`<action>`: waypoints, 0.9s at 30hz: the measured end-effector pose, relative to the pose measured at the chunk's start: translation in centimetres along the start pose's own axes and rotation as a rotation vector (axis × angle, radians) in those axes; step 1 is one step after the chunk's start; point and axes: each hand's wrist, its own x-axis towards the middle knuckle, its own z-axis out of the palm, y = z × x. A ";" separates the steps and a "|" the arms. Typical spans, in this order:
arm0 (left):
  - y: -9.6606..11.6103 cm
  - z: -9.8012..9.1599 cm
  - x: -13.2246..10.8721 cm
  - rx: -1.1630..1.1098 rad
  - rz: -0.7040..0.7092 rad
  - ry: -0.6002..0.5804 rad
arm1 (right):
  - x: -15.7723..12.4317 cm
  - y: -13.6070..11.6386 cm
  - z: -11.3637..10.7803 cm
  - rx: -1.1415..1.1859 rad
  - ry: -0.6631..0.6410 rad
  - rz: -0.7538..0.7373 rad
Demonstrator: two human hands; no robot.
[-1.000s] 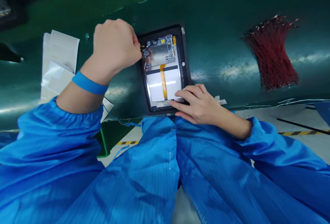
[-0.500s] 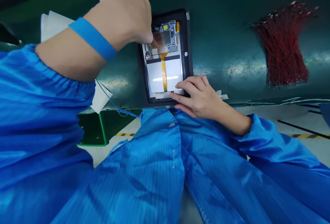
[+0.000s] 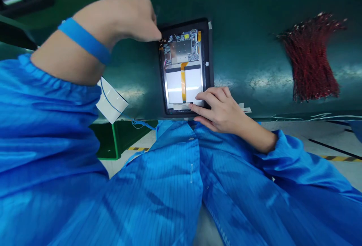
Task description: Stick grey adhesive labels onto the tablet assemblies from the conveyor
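Note:
An opened tablet (image 3: 184,85) lies in a black frame on the green bench, showing a blue circuit board (image 3: 194,51) with a metal shield, two pale battery cells and an orange ribbon cable (image 3: 183,83). At its upper left corner is my left hand (image 3: 138,17), closed in a pinch with the fingertips curled out of sight; whatever they hold is hidden. A blue wrist strap (image 3: 85,40) circles that wrist. My right hand (image 3: 219,108) rests over the tablet's lower right corner, fingers spread, with fingertips touching near the battery's lower edge.
A bundle of dark red twisted wires (image 3: 313,59) lies on the right of the green bench (image 3: 249,42). White paper (image 3: 112,102) sits by the near edge under my left forearm, beside a blue cord (image 3: 141,123). White tape scraps (image 3: 245,108) lie right of the tablet.
My left hand has moved from the board's left side up and leftward to the tablet's corner. A small pale patch at the board's lower left no longer shows. My right hand stays put.

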 end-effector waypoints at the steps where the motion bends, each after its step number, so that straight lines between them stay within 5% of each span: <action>1: -1.3 -0.8 -0.7 0.021 -0.048 -0.043 | 0.1 0.0 -0.1 0.003 0.003 -0.002; 3: -4.1 -1.9 -1.9 0.047 -0.138 -0.035 | 0.2 -0.1 -0.2 0.010 0.008 -0.004; 5: -7.1 -2.1 -2.8 0.082 -0.180 0.100 | 0.3 -0.2 -0.3 0.008 0.008 -0.007; 9: -12.1 -0.6 -3.4 0.313 -0.116 0.275 | 0.4 -0.4 -0.6 -0.012 0.018 -0.021; 19: -16.0 1.7 -3.8 0.443 0.013 0.101 | 3.9 -3.9 -0.7 -0.278 -0.067 -0.051; 22: -17.3 1.8 -4.7 0.397 0.012 0.157 | 6.0 -1.4 0.1 -0.372 -0.053 -0.042; 27: -18.6 2.8 -7.5 0.303 -0.064 0.337 | 12.9 8.2 0.7 -0.523 -0.168 0.102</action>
